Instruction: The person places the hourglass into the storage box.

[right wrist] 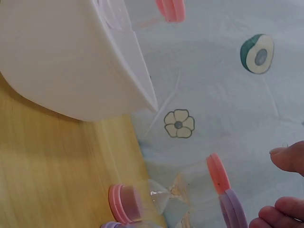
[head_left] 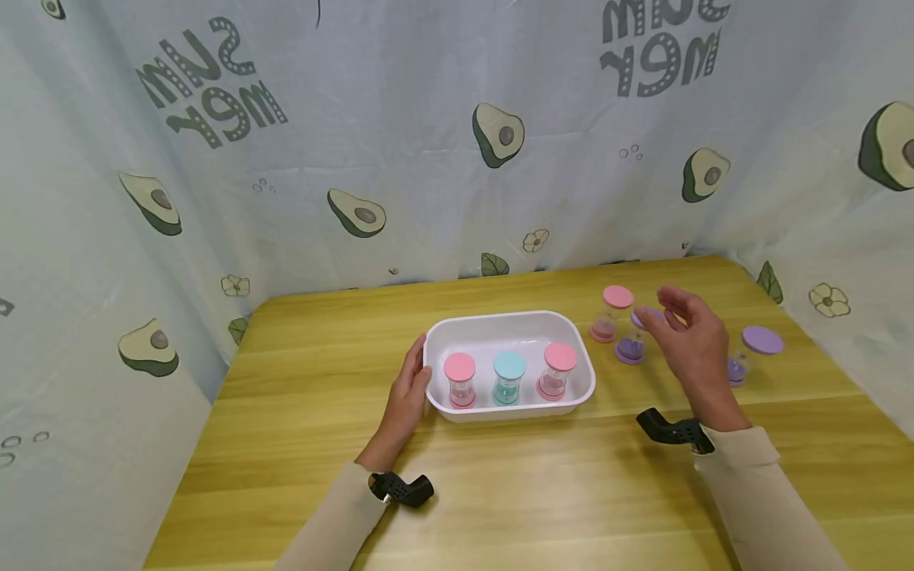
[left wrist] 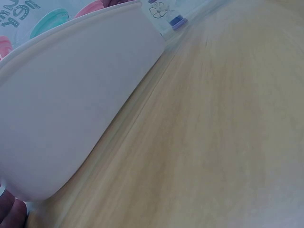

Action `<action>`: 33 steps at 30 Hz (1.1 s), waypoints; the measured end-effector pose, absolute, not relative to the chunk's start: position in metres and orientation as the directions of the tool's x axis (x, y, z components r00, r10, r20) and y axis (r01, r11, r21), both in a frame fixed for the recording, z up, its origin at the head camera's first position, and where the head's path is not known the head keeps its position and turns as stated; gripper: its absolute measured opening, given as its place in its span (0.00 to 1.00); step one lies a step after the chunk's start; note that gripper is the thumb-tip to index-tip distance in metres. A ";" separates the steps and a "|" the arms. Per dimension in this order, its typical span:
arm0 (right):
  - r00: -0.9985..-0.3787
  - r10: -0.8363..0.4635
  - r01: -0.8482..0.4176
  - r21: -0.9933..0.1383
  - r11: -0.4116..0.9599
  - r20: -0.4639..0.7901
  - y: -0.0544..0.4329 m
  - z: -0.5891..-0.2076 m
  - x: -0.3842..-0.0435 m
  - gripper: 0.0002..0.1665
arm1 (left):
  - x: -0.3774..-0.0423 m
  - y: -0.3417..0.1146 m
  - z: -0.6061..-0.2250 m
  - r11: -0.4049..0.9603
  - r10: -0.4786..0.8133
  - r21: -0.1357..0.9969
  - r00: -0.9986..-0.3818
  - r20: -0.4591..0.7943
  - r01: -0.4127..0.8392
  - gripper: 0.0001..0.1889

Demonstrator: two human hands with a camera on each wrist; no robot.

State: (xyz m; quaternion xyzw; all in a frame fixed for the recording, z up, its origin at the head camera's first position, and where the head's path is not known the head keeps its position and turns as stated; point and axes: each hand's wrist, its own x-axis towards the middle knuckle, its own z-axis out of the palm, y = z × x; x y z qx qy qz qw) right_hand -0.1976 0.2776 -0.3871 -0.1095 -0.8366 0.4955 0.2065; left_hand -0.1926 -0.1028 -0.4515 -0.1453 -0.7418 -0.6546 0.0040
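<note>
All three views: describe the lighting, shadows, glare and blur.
Head: pale glare on the yellow wood-grain table, soft shadow beside the beige right sleeve. Left wrist: hazy, the white rounded plastic tray reading greyish, table grain soft. Right wrist: dimmer than head, tray wall shaded.

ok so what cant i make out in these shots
Head view: part of the far-right purple sand timer, hidden behind the right grip.
Left wrist view: most of the left grip, cut off by the left and bottom edges.
Left wrist view: the bodies of the sand timers in the tray, hidden by the white tray's wall.
Right wrist view: part of the purple-capped sand timer, cut off by the bottom edge.
</note>
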 end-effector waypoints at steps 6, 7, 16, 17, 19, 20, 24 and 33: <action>-0.895 0.389 -0.010 -0.882 0.472 0.219 0.281 -0.392 -0.200 0.38 | -0.194 -0.102 -0.449 0.089 0.216 0.969 -0.954 0.207 0.230 0.28; -0.896 0.390 -0.002 -0.881 0.473 0.211 0.282 -0.394 -0.200 0.38 | -0.194 -0.101 -0.449 0.089 0.219 0.970 -0.954 0.204 0.227 0.28; -0.925 0.344 0.029 -0.874 0.485 0.161 0.283 -0.405 -0.200 0.41 | -0.191 -0.103 -0.449 0.102 0.208 0.969 -0.958 0.199 0.224 0.27; -0.923 0.347 0.031 -0.868 0.495 0.165 0.283 -0.406 -0.201 0.41 | -0.191 -0.103 -0.449 0.103 0.206 0.970 -0.958 0.197 0.222 0.27; -0.921 0.349 0.031 -0.860 0.510 0.173 0.282 -0.408 -0.202 0.40 | -0.191 -0.103 -0.448 0.108 0.204 0.970 -0.960 0.194 0.219 0.27; -0.918 0.358 0.035 -0.861 0.508 0.174 0.281 -0.409 -0.203 0.39 | -0.190 -0.103 -0.448 0.111 0.203 0.970 -0.960 0.191 0.216 0.27; -0.916 0.363 0.045 -0.858 0.513 0.169 0.283 -0.415 -0.202 0.40 | -0.189 -0.101 -0.447 0.119 0.209 0.972 -0.962 0.177 0.205 0.28; -0.939 0.320 0.075 -0.834 0.546 0.125 0.289 -0.414 -0.205 0.43 | -0.189 -0.101 -0.446 0.128 0.208 0.968 -0.960 0.189 0.218 0.27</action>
